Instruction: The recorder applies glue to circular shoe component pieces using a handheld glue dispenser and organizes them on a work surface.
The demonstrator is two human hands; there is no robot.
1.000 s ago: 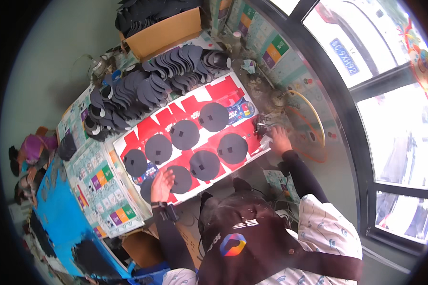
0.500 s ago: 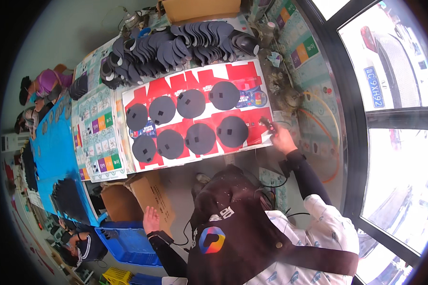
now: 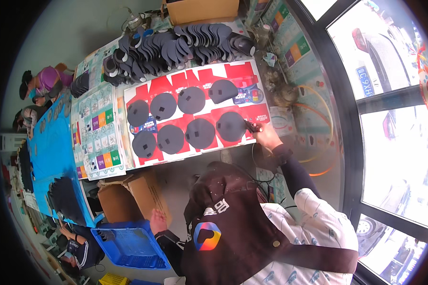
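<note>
My right hand (image 3: 267, 136) is closed around a small dark spray gun (image 3: 253, 127), its tip at the right edge of the nearest right-hand dark grey disc (image 3: 231, 126). Several such round pieces lie flat in two rows on a red and white printed cardboard sheet (image 3: 259, 113), most with small black squares on them. Away from the table, my left hand (image 3: 158, 221) hangs with fingers apart and holds nothing, near a cardboard box (image 3: 150, 190) and a blue crate (image 3: 133, 254).
Overlapping dark grey curved pieces (image 3: 171, 50) are heaped along the table's far side. Orange and yellow hoses (image 3: 325, 111) loop at the right by the window wall. Other people (image 3: 45, 83) work at a blue-topped table (image 3: 54, 142) on the left.
My right hand has moved left with the spray gun, from beside the near right disc to its edge. My left hand has shifted slightly right.
</note>
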